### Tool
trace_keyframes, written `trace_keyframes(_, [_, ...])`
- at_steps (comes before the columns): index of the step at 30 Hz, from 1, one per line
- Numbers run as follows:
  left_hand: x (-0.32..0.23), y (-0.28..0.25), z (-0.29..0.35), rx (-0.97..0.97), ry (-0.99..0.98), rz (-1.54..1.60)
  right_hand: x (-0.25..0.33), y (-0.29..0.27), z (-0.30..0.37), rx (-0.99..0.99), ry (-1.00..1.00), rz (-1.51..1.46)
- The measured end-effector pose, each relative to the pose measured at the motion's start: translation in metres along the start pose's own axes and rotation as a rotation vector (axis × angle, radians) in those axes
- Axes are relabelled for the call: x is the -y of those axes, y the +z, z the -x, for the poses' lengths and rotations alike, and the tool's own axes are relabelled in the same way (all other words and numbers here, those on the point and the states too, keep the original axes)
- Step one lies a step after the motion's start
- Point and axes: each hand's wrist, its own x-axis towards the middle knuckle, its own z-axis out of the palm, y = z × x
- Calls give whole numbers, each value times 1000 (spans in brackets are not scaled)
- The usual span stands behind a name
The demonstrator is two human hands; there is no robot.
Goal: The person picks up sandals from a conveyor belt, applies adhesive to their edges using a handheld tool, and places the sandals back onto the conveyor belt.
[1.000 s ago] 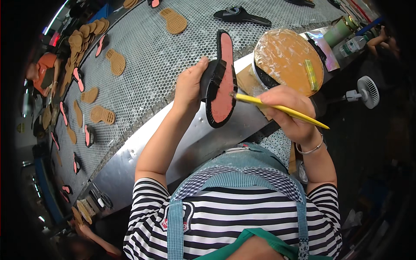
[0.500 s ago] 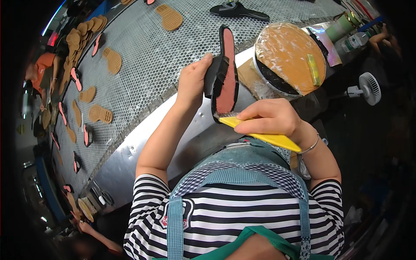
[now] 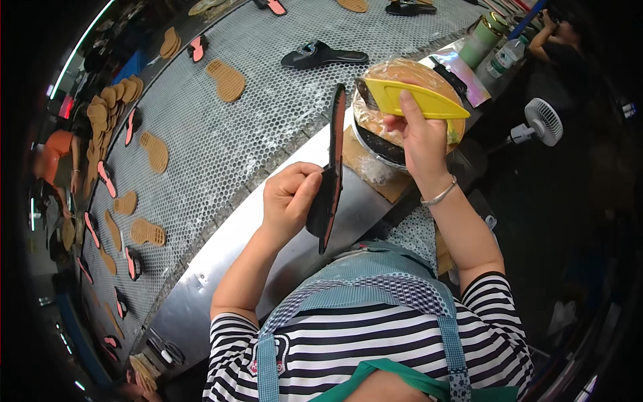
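My left hand (image 3: pixel 290 201) is closed around the black strap of a sandal upper (image 3: pixel 337 137). The upper stands nearly edge-on, toe end away from me, with only a strip of its pink underside showing. In my right hand (image 3: pixel 425 144) is a flat brush (image 3: pixel 422 100) with a yellow handle, pinched between thumb and fingers. Its dark bristle end points left, above a round tub (image 3: pixel 357 127) partly covered with plastic film (image 3: pixel 395 69). Whether the bristles touch the tub or its contents is hard to tell. Brush and upper are apart.
A mesh conveyor (image 3: pixel 261 120) carries tan soles (image 3: pixel 226 80), pink-bottomed uppers and a black sandal (image 3: pixel 325 56). Beyond the tub stand a green cylinder (image 3: pixel 483 40) and a water bottle (image 3: pixel 507 57). A white fan (image 3: pixel 544 122) is at right, scissors (image 3: pixel 169 347) at lower left. Other people work at both sides.
The brush has left the upper's near end and moved up over the tub. My left hand has lowered the upper and turned it edge-on. The view has shifted.
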Motion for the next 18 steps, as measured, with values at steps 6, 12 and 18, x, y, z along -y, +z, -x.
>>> trace_keyframes(6, [1, 5, -4, 87, -134, 26, 5, -9, 4, 157, -56, 205])
trace_keyframes(12, [11, 8, -13, 82, -248, 113, 12, -27, 25, 411, -167, 527])
trace_keyframes(18, [25, 15, -15, 13, -259, 235, 17, -35, 41, 497, -50, 465])
